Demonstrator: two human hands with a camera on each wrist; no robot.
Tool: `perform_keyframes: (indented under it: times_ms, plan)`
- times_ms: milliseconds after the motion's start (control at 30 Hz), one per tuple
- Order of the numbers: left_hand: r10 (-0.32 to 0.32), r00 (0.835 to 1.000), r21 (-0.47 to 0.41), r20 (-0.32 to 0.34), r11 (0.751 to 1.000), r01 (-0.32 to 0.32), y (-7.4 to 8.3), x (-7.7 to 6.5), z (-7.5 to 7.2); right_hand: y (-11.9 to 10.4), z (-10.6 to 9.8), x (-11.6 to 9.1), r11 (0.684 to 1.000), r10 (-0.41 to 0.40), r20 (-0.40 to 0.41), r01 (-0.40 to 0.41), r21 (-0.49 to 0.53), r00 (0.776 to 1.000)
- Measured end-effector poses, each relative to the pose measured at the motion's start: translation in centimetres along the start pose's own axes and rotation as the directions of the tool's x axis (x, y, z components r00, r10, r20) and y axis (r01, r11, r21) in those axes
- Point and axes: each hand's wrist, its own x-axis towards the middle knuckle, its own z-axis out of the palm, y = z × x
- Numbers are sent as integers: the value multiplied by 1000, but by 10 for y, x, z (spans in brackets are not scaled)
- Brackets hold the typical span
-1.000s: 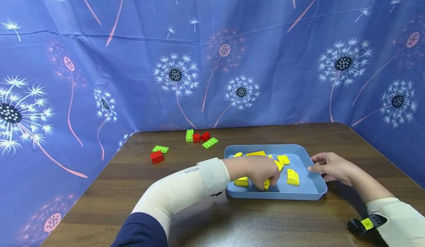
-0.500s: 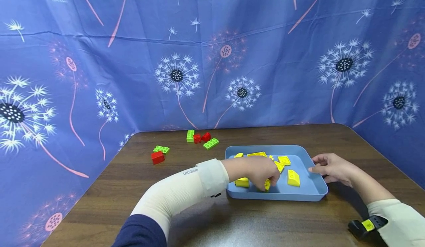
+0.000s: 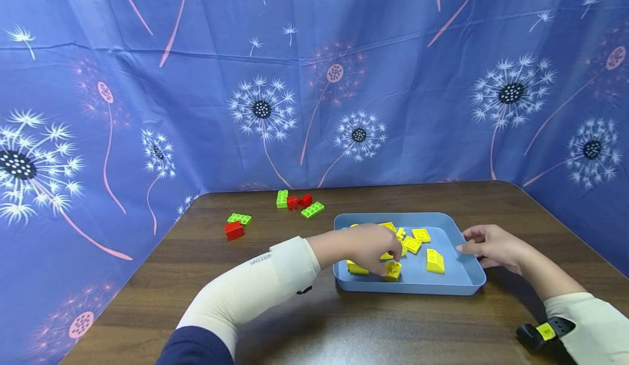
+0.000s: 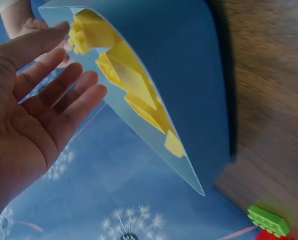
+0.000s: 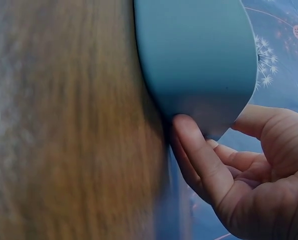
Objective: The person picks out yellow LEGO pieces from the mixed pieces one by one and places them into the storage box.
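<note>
A shallow blue tray (image 3: 459, 286) holds several yellow toy building bricks, among them a sloped brick (image 3: 434, 261) on its right side. Over the tray's left part is my left hand (image 3: 371, 246), its fingers loosely spread around a small yellow brick (image 3: 392, 271) near the front wall. In the left wrist view, a gap shows between the thumb and fingers of my left hand (image 4: 43, 105), with that yellow brick (image 4: 91, 32) beside the thumb tip. My right hand (image 3: 496, 249) grips the tray's right wall, thumb over the rim, fingers outside (image 5: 204, 155).
Left of the tray on the brown wooden table (image 3: 275, 327) lie a red brick (image 3: 234, 231) and a green brick (image 3: 239, 219). Farther back are more green bricks (image 3: 313, 210) and red bricks (image 3: 305, 200). A blue dandelion-print cloth (image 3: 417, 81) hangs behind the table.
My left hand has loosened from the small yellow brick and shifted a little to the left, leaving the brick in the tray. The right hand keeps its hold on the tray wall.
</note>
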Motion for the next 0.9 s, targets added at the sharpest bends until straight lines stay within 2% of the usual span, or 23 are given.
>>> perform_keyframes:
  times_ms: [200, 300, 467, 567, 633, 700, 767, 833, 900]
  plan:
    - [-83, 993, -46, -86, 996, 80, -10, -28, 0, -2, 1, 0, 1000, -7, 4, 7, -26, 1000]
    - [-108, 981, -57, -164, 993, 100, -14, -43, -1, -4, 1, -1, 998, -13, -3, 13, -57, 1000]
    - [-140, 954, -81, -267, 989, 123, -19, -63, -2, -11, 0, -4, 988, -38, -67, 27, -151, 997]
    - [-140, 943, -88, -303, 989, 119, -21, -76, -2, -17, 0, -9, 965, -92, -113, 61, -254, 989]
    - [-137, 935, -77, -328, 990, 118, -23, -84, -3, -23, 0, -13, 926, -165, -155, 100, -363, 974]
    - [-148, 922, -65, -359, 989, 134, -25, -92, -2, -31, 3, -17, 873, -253, -213, 128, -471, 944]
    - [-190, 897, -48, -398, 981, 187, -27, -101, -1, -40, 10, -23, 811, -371, -272, 167, -561, 888]
    - [-258, 852, -41, -455, 962, 269, -27, -109, 1, -49, 19, -28, 751, -495, -306, 223, -622, 813]
    - [-335, 789, -49, -515, 930, 363, -26, -116, 4, -59, 29, -35, 685, -603, -307, 280, -673, 737]
